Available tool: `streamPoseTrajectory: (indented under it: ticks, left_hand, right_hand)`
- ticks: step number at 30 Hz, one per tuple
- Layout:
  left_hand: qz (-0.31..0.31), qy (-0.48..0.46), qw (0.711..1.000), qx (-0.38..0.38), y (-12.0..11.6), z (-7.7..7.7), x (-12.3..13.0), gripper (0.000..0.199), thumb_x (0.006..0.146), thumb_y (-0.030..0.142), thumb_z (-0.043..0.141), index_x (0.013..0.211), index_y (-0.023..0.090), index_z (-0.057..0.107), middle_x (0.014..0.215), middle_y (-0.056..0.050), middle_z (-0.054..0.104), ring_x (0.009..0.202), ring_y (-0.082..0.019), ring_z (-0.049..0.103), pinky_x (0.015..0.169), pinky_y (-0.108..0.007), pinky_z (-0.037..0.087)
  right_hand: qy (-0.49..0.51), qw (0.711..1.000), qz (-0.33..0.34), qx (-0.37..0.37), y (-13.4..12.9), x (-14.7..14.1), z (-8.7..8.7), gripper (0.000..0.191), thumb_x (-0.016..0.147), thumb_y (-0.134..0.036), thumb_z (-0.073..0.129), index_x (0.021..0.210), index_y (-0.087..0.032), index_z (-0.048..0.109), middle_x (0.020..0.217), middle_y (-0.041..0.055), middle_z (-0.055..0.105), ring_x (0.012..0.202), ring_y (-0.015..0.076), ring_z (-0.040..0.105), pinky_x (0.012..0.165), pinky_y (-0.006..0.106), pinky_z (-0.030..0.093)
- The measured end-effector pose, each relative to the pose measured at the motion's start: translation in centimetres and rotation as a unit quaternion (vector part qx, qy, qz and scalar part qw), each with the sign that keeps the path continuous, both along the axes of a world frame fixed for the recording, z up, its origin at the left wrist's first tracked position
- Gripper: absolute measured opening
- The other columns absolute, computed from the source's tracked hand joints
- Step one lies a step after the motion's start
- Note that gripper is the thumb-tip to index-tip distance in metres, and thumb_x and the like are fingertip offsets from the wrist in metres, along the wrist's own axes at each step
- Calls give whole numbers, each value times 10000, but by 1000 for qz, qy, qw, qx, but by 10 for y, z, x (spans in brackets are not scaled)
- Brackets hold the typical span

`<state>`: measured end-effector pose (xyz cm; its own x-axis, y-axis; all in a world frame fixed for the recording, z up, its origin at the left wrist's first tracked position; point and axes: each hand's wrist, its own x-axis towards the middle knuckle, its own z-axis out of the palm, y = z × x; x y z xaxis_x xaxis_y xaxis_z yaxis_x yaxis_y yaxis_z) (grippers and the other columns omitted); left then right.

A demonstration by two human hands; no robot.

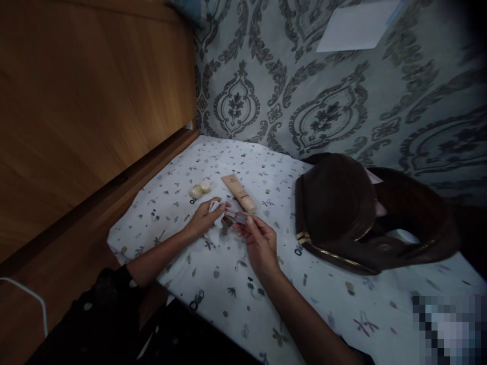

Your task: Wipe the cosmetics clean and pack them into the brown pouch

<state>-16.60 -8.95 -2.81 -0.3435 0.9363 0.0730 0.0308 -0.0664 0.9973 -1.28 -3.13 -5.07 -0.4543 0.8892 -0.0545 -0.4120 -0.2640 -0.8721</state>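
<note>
My left hand [201, 221] is closed around a crumpled white tissue [215, 232]. Between the fingers of my right hand [262, 243] is a small lip gloss tube [238, 218], partly clear with a greyish end. Its other end meets the tissue, so the two hands nearly touch. Just beyond them a beige squeeze tube [238, 191] lies flat on the patterned cloth [228, 284]. Left of that tube, two small round cream-coloured pieces [196, 191] with yellowish trim sit side by side.
A dark brown bag [335, 197] with a gold zip stands on the right, its opening gaping. Wooden cabinet panels [95, 86] border the surface on the left. Patterned wallpaper [274, 91] rises behind, bearing a white sheet [355, 28]. The bottom right corner is pixelated.
</note>
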Motion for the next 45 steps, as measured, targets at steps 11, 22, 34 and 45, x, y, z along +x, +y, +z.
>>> streamPoseTrajectory:
  ticks: [11, 22, 34, 45]
  left_hand:
    - [41, 101, 994, 7, -2, -6, -7, 400, 950, 522, 453, 1024, 181, 649, 762, 13, 599, 696, -139, 552, 667, -243, 452]
    - [17, 165, 986, 13, -3, -8, 6, 622, 817, 442, 690, 1298, 186, 390, 932, -16, 638, 839, -184, 603, 814, -308, 457]
    - [221, 13, 975, 12, 5, -13, -12, 522, 920, 661, 400, 1093, 198, 568, 817, -15, 603, 781, -184, 599, 744, -297, 495]
    - [5, 419, 905, 76, -4, -6, 15, 302, 977, 388, 454, 1137, 187, 613, 1222, -140, 553, 1170, -267, 493, 1021, -451, 420]
  right_hand:
    - [-53, 996, 7, 67, -3, 1, 0, 412, 715, -398, 801, 1073, -224, 692, 1047, 63, 757, 830, 220, 733, 731, 360, 589]
    - [-84, 988, 19, 125, -6, -1, -3, 330, 656, -318, 836, 951, -218, 728, 928, 43, 769, 831, 187, 715, 820, 359, 593]
    - [-98, 989, -10, 105, -5, 0, 0, 342, 650, -348, 843, 940, -211, 725, 919, 53, 766, 809, 199, 710, 823, 388, 588]
    - [-94, 986, 13, 140, -4, -2, -5, 209, 650, -294, 813, 802, -203, 703, 786, 9, 740, 753, 169, 687, 775, 330, 577]
